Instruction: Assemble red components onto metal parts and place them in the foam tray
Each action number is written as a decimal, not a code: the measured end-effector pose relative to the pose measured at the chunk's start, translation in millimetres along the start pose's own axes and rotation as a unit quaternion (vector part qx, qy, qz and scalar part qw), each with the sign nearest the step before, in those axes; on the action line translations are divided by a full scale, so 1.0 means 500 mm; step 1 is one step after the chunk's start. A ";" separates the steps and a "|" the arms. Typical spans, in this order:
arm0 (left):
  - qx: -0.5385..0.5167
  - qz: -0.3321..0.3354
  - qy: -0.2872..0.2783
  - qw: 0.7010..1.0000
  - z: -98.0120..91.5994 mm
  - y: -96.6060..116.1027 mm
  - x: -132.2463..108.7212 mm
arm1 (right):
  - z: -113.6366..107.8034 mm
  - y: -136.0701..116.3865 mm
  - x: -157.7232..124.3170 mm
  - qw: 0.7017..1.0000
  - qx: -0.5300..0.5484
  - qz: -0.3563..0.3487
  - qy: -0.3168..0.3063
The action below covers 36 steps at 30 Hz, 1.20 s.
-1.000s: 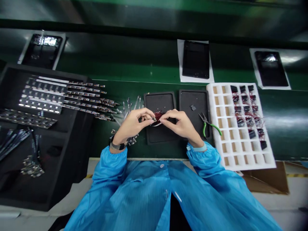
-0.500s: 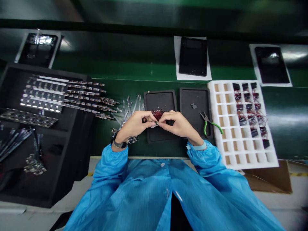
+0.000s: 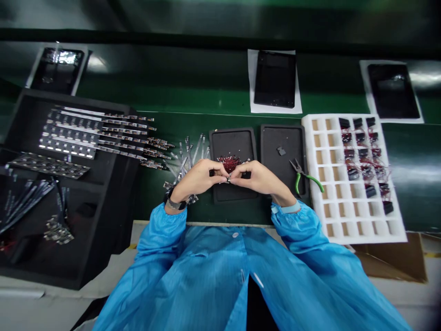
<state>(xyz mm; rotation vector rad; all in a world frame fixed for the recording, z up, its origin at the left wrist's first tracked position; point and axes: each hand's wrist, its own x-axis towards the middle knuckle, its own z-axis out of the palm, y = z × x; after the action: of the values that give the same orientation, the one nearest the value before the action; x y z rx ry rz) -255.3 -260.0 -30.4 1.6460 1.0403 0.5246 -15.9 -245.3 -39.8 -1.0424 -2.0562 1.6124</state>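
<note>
My left hand [image 3: 202, 177] and my right hand [image 3: 257, 180] meet fingertip to fingertip over the left black tray [image 3: 237, 197]. Pinched between them is a small circuit board [image 3: 228, 179], mostly covered by the fingers. Just beyond the fingertips, a heap of small parts with red wires [image 3: 229, 162] lies in that tray. Beside and beneath my left wrist, several flat flex strips [image 3: 188, 154] are spread on the green bench.
Right of my hands, another black tray [image 3: 270, 138] holds a small dark piece [image 3: 281, 151]; green-handled pliers [image 3: 302, 177] lie across its edge. A white compartment tray [image 3: 319, 234] holds red-wired black parts. A black foam box [image 3: 117, 193] with circuit boards stands left. Tablets [image 3: 275, 79] lie behind.
My fingertips have drawn closer together, and less of the circuit board shows between them. The whole view has shifted slightly; the trays and pliers stay in place.
</note>
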 end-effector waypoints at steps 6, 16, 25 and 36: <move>0.004 -0.002 -0.009 1.000 0.001 0.000 0.002 | -0.003 0.004 0.001 1.000 0.014 0.018 -0.014; -0.003 -0.002 -0.021 1.000 0.000 0.001 0.003 | -0.004 0.008 0.002 0.998 0.033 0.033 -0.030; -0.043 -0.013 -0.011 0.999 0.003 -0.001 0.005 | -0.003 0.011 0.002 0.998 0.051 0.039 -0.010; -0.062 -0.023 -0.015 0.998 0.002 -0.007 0.005 | -0.004 0.004 0.003 0.996 0.079 0.036 -0.012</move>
<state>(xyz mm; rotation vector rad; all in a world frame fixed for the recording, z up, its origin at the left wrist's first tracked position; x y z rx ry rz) -254.5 -258.1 -34.2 1.5120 1.0017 0.5227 -14.9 -242.6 -41.4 -1.0571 -1.8908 1.7992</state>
